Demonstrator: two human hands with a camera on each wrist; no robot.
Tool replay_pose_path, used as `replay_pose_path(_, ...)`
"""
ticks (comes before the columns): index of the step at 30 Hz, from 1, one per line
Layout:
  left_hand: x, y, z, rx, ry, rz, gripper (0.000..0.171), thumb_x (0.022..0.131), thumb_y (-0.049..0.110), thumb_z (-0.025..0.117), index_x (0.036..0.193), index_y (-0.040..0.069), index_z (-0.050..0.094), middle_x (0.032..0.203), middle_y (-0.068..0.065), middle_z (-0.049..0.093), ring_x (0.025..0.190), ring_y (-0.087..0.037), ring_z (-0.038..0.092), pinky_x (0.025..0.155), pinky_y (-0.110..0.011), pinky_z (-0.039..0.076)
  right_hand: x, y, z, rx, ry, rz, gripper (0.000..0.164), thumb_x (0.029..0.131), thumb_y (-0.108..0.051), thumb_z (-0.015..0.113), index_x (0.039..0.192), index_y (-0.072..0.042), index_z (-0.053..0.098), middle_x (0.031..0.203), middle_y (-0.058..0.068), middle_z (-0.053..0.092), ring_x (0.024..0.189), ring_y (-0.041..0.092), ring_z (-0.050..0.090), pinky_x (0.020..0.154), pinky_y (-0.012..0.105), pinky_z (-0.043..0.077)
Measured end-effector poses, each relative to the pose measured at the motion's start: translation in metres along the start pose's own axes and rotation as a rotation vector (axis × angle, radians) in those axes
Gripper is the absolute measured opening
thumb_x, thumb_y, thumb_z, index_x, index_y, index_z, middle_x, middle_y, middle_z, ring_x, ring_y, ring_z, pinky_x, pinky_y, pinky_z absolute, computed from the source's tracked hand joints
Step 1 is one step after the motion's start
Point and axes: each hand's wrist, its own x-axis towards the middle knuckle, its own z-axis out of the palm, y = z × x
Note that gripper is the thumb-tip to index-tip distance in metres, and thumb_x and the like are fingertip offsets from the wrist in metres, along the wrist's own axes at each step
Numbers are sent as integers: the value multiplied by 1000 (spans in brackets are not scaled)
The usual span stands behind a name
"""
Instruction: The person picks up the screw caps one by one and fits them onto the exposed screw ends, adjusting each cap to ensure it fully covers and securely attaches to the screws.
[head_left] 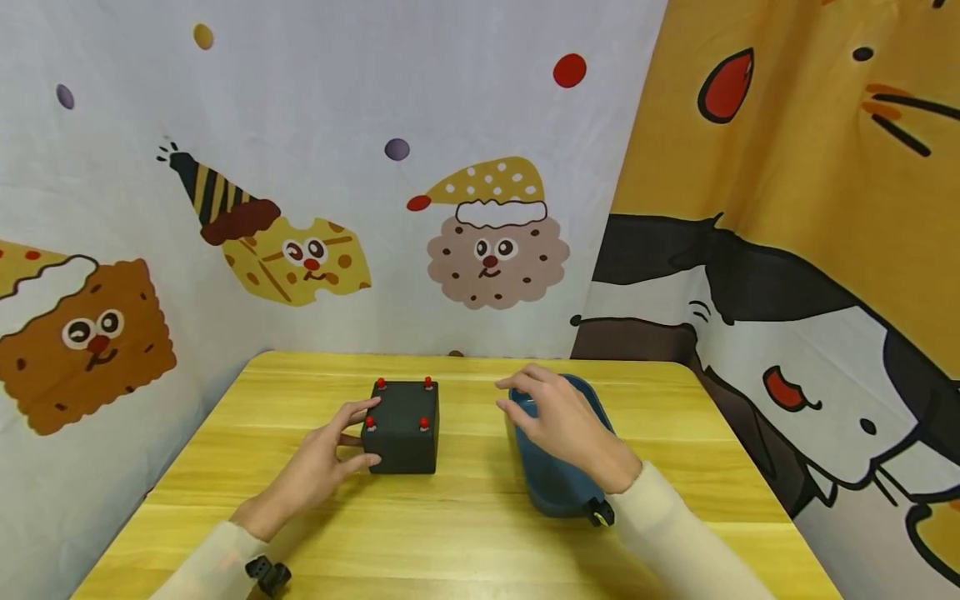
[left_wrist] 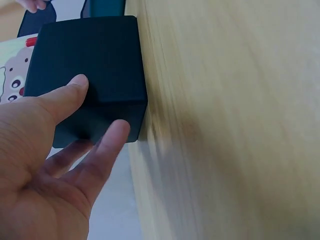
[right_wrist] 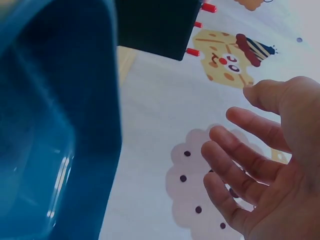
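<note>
A black box [head_left: 405,446] with several red-tipped toggle switches [head_left: 424,423] on its top stands on the table, left of middle. My left hand [head_left: 318,462] holds it from the left, thumb on the front face and a finger at the top edge. In the left wrist view, the thumb [left_wrist: 67,97] lies against the box [left_wrist: 92,60], with other fingers along its side. My right hand [head_left: 562,425] hangs over the blue plastic tub [head_left: 551,479], palm empty. The right wrist view shows the fingers [right_wrist: 240,155] spread apart, away from the tub wall [right_wrist: 95,150].
The wooden table [head_left: 465,533] meets a cartoon-printed cloth [head_left: 480,100] at its back and sides. The tub stands right of the box, with table surface between them. Dark cameras [head_left: 267,575] are strapped to both wrists.
</note>
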Motion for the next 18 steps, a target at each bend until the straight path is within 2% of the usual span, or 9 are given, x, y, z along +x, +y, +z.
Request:
replay_pose_path(4,1,0,-3,6,-12,3,91,102,18,93,178,31,43,167,-30,63,114,-38,86,79,-24,71,-9,10,-4,-5,18,-19,26,110,-27,87,134,-18,86,127,1,82,110,22,84,90,42,73)
replay_pose_path(10,2,2,-8,-10,-38,-5,90,103,18,92,178,29,44,171,-31,58,116,-40,85,80,-30,74,-21,21,-7,-15,34,-5,26,107,-25,90,132,-16,87,125,2,82,103,21,81,83,37,69)
replay_pose_path(15,-1,3,-13,-27,-46,-34,90,103,18,93,178,26,45,176,-29,54,124,-44,83,82,-30,74,-36,28,-11,-46,30,24,27,106,-28,90,131,-18,87,125,2,82,111,22,81,88,41,72)
replay_pose_path(18,-2,4,-15,-3,-32,-34,89,103,20,93,178,25,45,177,-27,53,132,-48,79,87,-37,76,-44,34,-14,-58,32,41,27,107,-28,90,131,-19,87,124,2,82,110,20,81,87,41,72)
